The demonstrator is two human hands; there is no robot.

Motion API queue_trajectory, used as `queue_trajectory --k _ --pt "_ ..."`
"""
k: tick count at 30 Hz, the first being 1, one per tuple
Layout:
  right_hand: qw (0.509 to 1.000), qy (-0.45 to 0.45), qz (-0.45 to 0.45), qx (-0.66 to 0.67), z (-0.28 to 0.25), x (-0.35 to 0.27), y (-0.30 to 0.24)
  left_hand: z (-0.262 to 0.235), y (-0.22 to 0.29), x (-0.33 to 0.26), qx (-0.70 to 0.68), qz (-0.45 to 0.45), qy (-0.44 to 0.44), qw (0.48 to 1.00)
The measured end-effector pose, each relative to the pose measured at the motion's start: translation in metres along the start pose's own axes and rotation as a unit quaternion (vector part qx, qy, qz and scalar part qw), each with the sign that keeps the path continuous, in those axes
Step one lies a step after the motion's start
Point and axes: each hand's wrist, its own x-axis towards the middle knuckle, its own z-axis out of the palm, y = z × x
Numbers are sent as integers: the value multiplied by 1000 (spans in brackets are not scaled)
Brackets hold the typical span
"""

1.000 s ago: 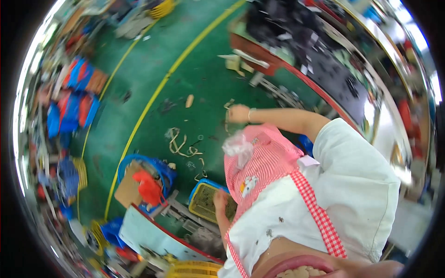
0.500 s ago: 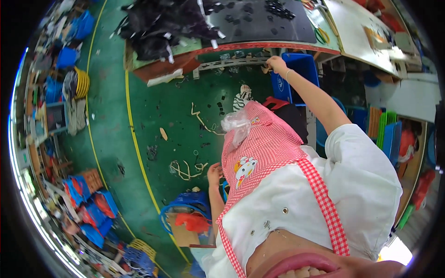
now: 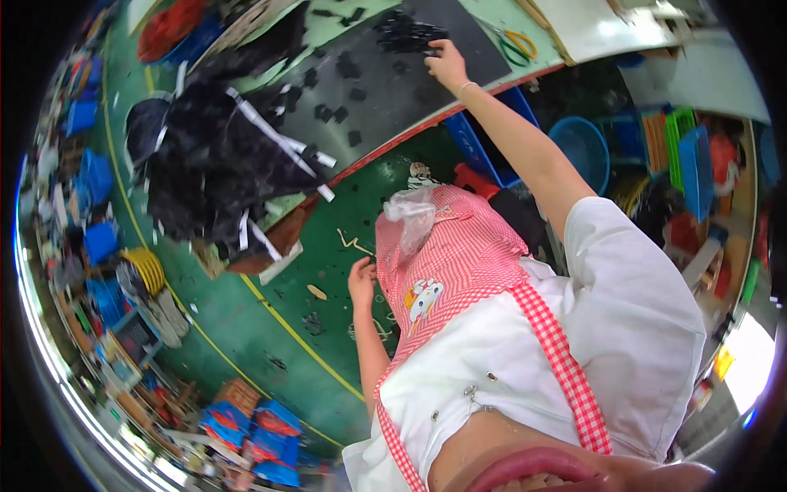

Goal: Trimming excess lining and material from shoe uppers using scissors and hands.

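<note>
My right hand [image 3: 447, 66] is stretched out over the worktable, its fingertips at the near right edge of a pile of thin black pieces [image 3: 406, 33]. Thumb and forefinger are bent and a little apart, with nothing visible between them. Small black cut pieces [image 3: 340, 113] lie scattered across the dark table mat [image 3: 381, 107]. My left hand [image 3: 361, 281] hangs low beside the red-and-white checked apron [image 3: 459, 230], its fingers loosely spread and free of any object. A heap of black fabric with white strips [image 3: 221, 172] spills over the table's left end.
Scissors with yellow and green handles [image 3: 518, 47] lie on the table's right part. Below its edge stand a blue bin [image 3: 484, 148] and a round blue tub [image 3: 579, 152]. Scraps [image 3: 316, 292] litter the green floor [image 3: 279, 328]. Laden shelves line the left side.
My right hand has risen from beside the blue bin under the table edge to the black pile on top. My left hand has lifted slightly. The view has shifted, showing more tabletop.
</note>
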Motion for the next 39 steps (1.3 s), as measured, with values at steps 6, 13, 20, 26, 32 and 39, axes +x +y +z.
queue_trajectory --k 6,13,20,26,32,39 --pt "991 -104 82 23 -68 -95 -7 -6 110 67 109 72 -136 982" --pt "921 -105 337 -166 -176 -326 64 98 232 68 85 103 -456 880" --pt "778 153 607 52 -179 -516 27 143 240 26 420 180 -719 524" --pt "882 93 292 357 -151 -440 -83 166 214 13 470 199 -763 397" --pt "959 -100 232 128 -127 -421 -147 162 212 109 514 -240 -637 522" --pt "862 -341 268 262 -105 -350 -115 162 211 67 348 -164 -585 715"
